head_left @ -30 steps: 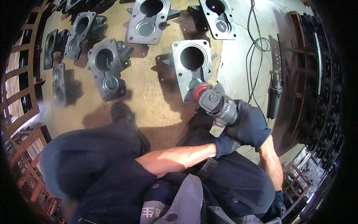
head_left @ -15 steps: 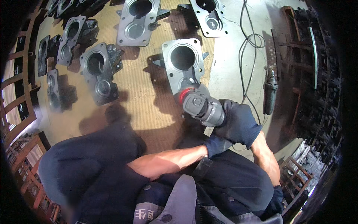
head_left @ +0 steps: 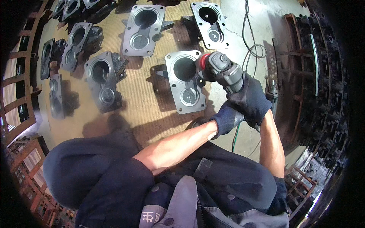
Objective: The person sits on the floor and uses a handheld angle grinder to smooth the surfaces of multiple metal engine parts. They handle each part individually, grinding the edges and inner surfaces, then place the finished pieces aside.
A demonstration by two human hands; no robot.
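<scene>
Both my gloved hands hold a grey angle grinder [head_left: 224, 70] with a red ring at its head. My right hand [head_left: 253, 98] is wrapped round its body behind the head. Lower down, my left hand [head_left: 229, 118] closes on the rear part, its fingers partly hidden. The grinder's head is at the upper right edge of a grey metal casting [head_left: 176, 97], beside its large round opening. This casting has a flat flange with bolt holes and a smaller round recess at its near end. Whether the disc touches the flange is hard to tell.
Similar castings stand on brown cardboard: one [head_left: 138, 40] beyond, one [head_left: 210, 35] at far right, one [head_left: 104, 93] to the left, several farther left. A black cable [head_left: 247, 45] and a second power tool [head_left: 272, 89] lie at right. Dark metal racks [head_left: 319, 95] line the right side.
The grinder and both hands have moved away from me and to the right, from the casting's near end to its upper right edge. The near recess is now uncovered.
</scene>
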